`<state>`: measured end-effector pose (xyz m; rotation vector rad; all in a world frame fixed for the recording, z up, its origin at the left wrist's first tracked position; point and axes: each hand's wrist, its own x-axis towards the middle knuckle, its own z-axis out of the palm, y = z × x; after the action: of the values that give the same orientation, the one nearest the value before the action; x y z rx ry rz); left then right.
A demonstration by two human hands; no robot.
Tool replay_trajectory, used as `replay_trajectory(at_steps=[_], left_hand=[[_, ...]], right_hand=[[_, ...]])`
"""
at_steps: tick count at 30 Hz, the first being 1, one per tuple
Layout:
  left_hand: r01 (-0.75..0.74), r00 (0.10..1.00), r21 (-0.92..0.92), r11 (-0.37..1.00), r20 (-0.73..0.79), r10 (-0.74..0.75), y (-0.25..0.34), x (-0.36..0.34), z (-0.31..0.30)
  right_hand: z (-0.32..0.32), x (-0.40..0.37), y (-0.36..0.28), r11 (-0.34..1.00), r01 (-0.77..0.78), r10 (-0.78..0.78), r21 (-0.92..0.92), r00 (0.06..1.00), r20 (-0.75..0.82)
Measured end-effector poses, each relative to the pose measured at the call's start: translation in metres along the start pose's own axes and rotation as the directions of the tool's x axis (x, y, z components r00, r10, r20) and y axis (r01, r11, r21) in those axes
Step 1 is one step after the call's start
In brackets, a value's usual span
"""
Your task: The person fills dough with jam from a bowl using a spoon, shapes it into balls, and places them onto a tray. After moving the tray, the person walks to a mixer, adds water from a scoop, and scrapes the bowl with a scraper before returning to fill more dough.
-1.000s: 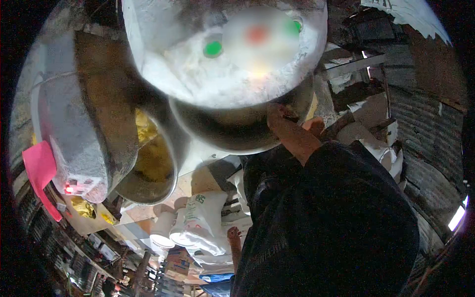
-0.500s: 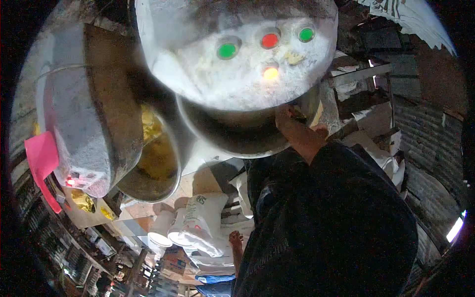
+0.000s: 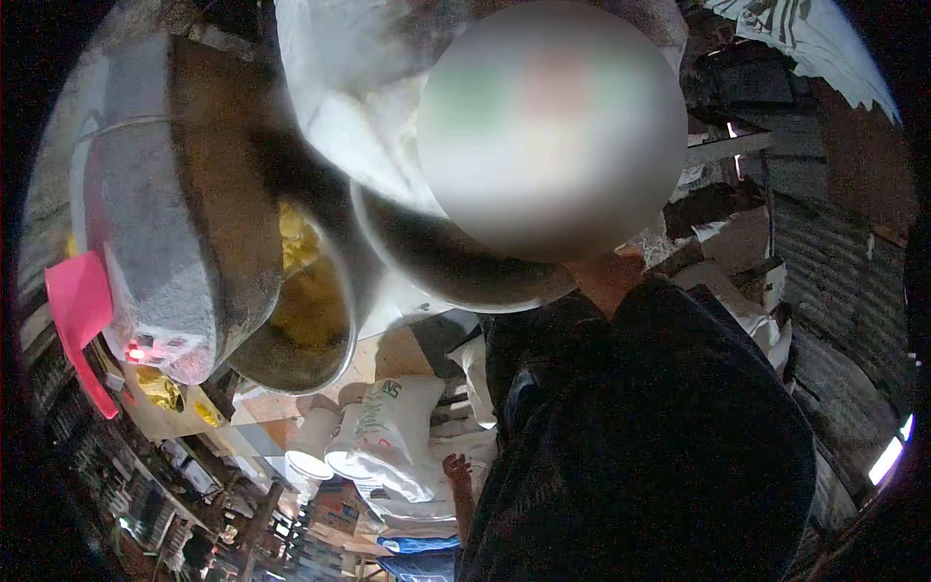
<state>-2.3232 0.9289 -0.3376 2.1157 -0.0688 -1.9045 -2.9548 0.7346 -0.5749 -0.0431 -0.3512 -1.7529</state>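
Black sleeve (image 3: 645, 325): covers the right arm nearly to the wrist; dark clothing fills much of the view's lower right.
Right hand (image 3: 599, 278): at the right side of the near bowl; a round blur hides most of it, so finger spread and any grip cannot be told.
Left hand (image 3: 455, 468): low beside the body, fingers loosely bent and partly open; nothing seen in its grasp.
Near bowl (image 3: 465, 291): metal, in front of the body and beneath the white machine head; interior dark, contents not readable.
White machine head (image 3: 354, 107): overhangs the near bowl; 1 blurred patch covers much of its front.
White sack (image 3: 398, 412): green lettering, near the left hand; 1 white bucket (image 3: 310, 444) just beside it.
Grey machine (image 3: 145, 233): left of the near bowl; 1 red light (image 3: 136, 354) at its lower end.
2nd bowl (image 3: 301, 376): metal, under the grey machine; yellow material (image 3: 310, 306) inside.
Pink item (image 3: 80, 301): at the grey machine's left side.
Corrugated sheeting (image 3: 853, 184): far right.
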Motion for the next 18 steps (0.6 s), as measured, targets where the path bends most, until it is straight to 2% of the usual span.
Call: replay_trajectory(at_steps=[2, 6, 8, 9, 12, 14, 18], left_hand=[[-0.002, 0.960, 0.320, 0.947, -0.265, 0.091, -0.001, -0.010, 0.016], [0.005, 0.955, 0.281, 0.960, -0.286, 0.079, -0.003, -0.014, 0.023], [0.092, 0.973, 0.260, 0.961, -0.228, -0.031, -0.006, -0.009, 0.013], [0.094, 0.973, 0.257, 0.962, -0.228, -0.034, -0.011, -0.008, 0.011], [0.022, 0.982, 0.320, 0.947, -0.187, 0.040, -0.026, -0.007, 0.011], [-0.111, 0.985, 0.313, 0.943, -0.089, 0.145, -0.043, 0.005, 0.001], [-0.039, 0.986, 0.217, 0.975, -0.148, 0.072, -0.034, -0.002, 0.013]], right_hand=[[0.000, 0.004, -0.004, 1.000, -0.004, 0.004, 0.000, 1.000, -0.005], [0.001, 0.010, -0.009, 1.000, -0.012, 0.012, 0.008, 1.000, -0.020], [0.004, 0.012, -0.010, 1.000, -0.013, 0.014, 0.016, 0.999, -0.035], [0.006, 0.013, -0.012, 1.000, -0.017, 0.017, 0.014, 0.999, -0.047], [0.007, 0.014, -0.021, 1.000, -0.021, 0.021, -0.001, 0.997, -0.074], [0.016, 0.023, -0.023, 1.000, -0.023, 0.022, -0.011, 0.995, -0.097], [0.023, 0.033, -0.030, 0.998, -0.039, 0.033, -0.038, 0.988, -0.151]])
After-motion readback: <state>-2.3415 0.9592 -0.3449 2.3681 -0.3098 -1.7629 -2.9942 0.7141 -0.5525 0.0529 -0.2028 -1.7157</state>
